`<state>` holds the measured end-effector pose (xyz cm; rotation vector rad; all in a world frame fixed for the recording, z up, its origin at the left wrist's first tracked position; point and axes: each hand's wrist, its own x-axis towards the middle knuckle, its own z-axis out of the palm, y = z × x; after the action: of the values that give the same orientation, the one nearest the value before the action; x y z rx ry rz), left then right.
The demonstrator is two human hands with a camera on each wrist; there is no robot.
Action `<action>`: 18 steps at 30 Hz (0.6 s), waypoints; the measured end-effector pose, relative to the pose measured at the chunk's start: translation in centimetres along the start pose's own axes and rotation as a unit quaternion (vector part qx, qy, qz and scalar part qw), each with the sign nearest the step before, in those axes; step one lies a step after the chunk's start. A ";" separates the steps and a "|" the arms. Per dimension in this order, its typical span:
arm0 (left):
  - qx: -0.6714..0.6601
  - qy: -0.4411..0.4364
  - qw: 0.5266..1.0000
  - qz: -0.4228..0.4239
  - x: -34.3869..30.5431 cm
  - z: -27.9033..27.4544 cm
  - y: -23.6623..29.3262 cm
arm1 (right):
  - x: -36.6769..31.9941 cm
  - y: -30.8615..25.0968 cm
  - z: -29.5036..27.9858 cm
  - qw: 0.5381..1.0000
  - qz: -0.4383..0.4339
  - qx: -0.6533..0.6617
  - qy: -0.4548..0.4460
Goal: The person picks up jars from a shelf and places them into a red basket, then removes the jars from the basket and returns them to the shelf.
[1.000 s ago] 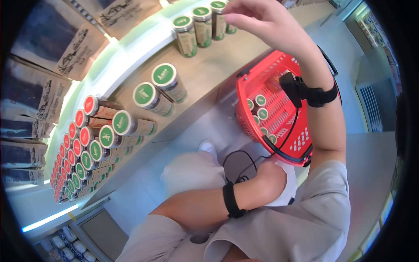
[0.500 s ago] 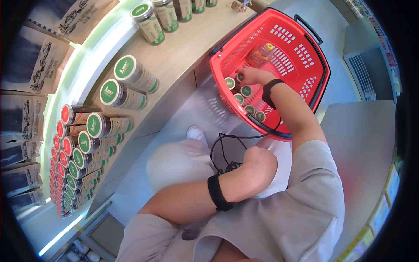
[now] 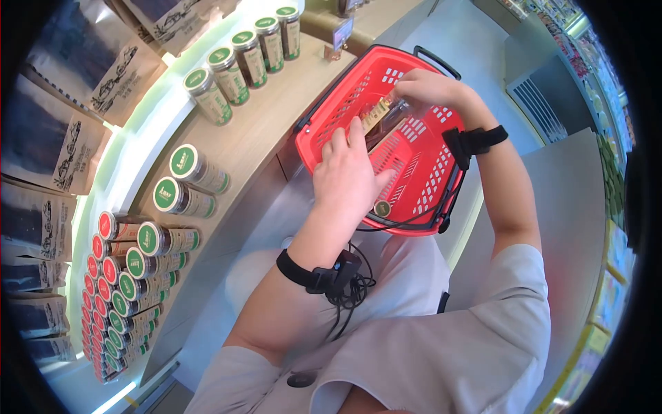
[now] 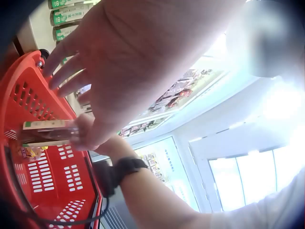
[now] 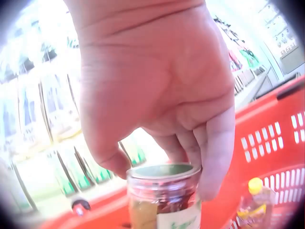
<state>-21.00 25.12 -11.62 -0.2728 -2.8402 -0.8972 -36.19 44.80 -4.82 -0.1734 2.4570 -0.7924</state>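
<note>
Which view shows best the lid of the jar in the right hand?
The right wrist view: the lid is close, its top visible under the right hand. The head and left wrist views show more of the jar, but the hand covers its lid.

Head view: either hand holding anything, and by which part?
The right hand holds a jar by its lid end, thumb and fingers at opposite sides. The left hand holds nothing.

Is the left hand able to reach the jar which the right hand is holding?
Probably yes: the left hand is open close to the jar, with nothing visible between. The right hand grips its lid, leaving the rest clear.
</note>
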 end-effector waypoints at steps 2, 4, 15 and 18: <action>-0.006 0.064 0.997 0.030 0.8 0.3 0.5 | -4.2 -2.5 -1.6 0.998 -0.001 0.067 -0.020; -0.153 -0.045 0.987 0.005 1.4 0.0 1.2 | -7.1 -4.5 -2.4 0.999 -0.009 0.031 0.001; -0.302 -0.145 0.942 -0.016 0.3 -1.4 1.1 | -11.4 -9.2 -4.4 0.941 -0.307 -0.111 0.091; -0.012 -0.217 0.976 -0.017 -1.6 -0.9 1.2 | -9.8 -12.6 -4.0 0.906 -0.372 -0.100 0.176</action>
<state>-19.12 25.41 -10.55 -0.4774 -3.2390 -0.9820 -30.67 39.23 9.62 -1.1957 2.8192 -0.9248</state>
